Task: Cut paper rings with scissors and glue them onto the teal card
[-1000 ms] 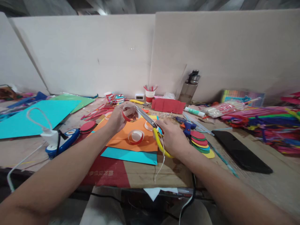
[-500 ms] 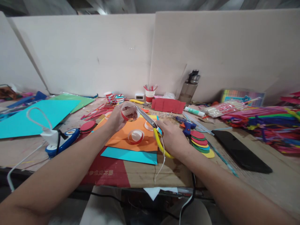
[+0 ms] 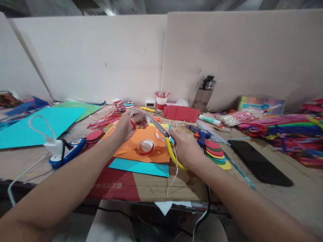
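One pair of scissors (image 3: 166,133) aslant, tips forward-left.

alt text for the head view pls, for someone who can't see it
A person's left hand holds a red-and-white ring, and the right hand holds yellow-handled scissors, tips beside it. Below, on a cluttered table, an orange sheet bearing more rings overlaps a blue sheet; a phone lies to the right.

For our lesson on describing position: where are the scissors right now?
In the head view, the scissors are near the middle, held in the right hand, blades pointing left towards the ring in the left hand.
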{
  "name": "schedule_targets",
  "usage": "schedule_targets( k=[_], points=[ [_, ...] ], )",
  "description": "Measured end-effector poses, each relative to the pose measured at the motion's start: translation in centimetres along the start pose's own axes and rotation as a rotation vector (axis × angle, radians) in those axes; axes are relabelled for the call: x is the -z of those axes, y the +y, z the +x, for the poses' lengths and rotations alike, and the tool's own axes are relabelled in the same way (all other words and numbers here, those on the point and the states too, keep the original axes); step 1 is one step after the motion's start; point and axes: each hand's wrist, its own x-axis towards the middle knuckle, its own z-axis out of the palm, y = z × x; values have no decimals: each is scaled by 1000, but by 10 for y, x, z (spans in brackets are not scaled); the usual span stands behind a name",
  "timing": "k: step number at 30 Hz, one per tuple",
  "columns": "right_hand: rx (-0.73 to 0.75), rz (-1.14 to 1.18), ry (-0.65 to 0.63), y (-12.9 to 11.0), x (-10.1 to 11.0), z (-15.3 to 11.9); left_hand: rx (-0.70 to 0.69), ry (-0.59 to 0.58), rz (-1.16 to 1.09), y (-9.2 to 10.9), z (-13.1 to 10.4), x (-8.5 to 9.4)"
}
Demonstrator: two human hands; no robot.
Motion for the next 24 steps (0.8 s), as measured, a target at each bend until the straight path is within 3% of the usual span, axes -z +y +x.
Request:
schedule_targets(
  k=[24],
  points=[
    [26,-11,-12,-1,2,-1,95,-68,88,2,-1,1]
  ],
)
